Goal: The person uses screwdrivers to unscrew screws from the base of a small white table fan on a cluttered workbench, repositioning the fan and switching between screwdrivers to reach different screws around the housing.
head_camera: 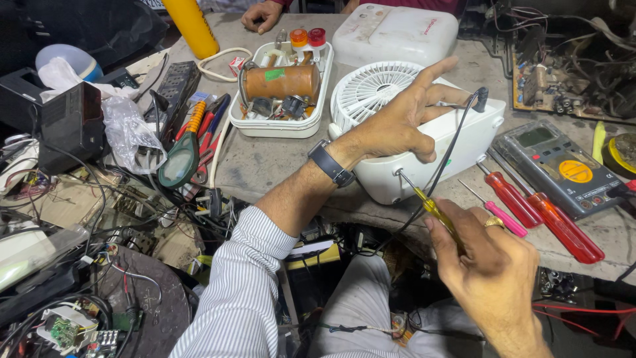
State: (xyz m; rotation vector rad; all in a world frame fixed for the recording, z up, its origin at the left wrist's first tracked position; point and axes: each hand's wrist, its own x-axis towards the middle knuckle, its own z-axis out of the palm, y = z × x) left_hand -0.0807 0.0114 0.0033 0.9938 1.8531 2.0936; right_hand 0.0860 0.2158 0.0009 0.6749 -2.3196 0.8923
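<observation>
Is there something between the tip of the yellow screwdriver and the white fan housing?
Nothing visible. The right hand holds the yellow screwdriver with its tip already at the near side of the white fan housing. A black cable hangs just beside the shaft. The left hand rests on top.

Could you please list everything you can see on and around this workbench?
small fan unit: one, white, bench centre, under the left hand
screwdriver: one, yellow handle, tip at the fan's front face, in the right hand
loose screwdrivers: three, two red, one pink, right of the fan
multimeter: one, grey with yellow dial, far right
parts tray: one, white, holds a copper-coloured cylinder
magnifier: one, green frame, left of the tray
power strip: one, black, upper left
can: one, yellow, top edge
another person's hand: one, top edge
left hand: spread on the fan
right hand: gripping the screwdriver
</observation>
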